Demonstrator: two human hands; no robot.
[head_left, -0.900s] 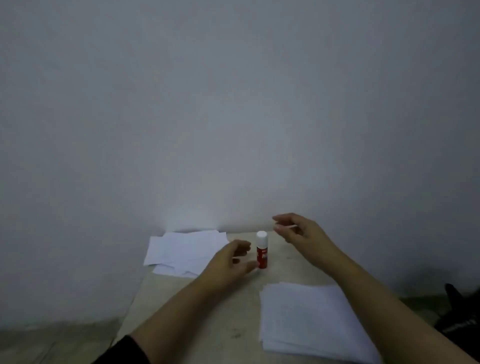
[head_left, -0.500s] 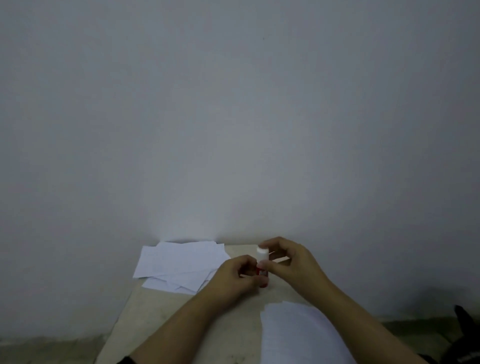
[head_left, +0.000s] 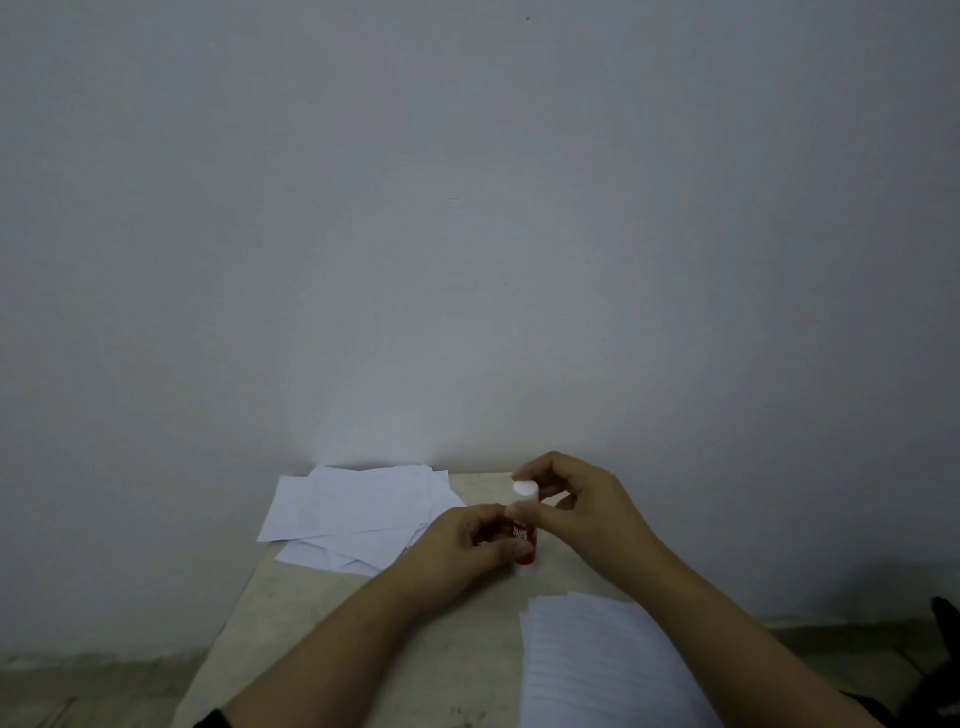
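Red glue stick (head_left: 523, 540), white cap (head_left: 523, 491)

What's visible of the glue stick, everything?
Small glue stick: red plastic-looking barrel with white lettering, white cap on, pale base. It stands upright at the table; whether the base touches it is unclear. The left hand grips the barrel, and the right hand pinches the white cap.

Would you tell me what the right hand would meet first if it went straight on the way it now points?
The right hand points toward the table's far left and pinches the glue stick's white cap, so that comes first; past it, probably the loose sheets, though depth is unclear.
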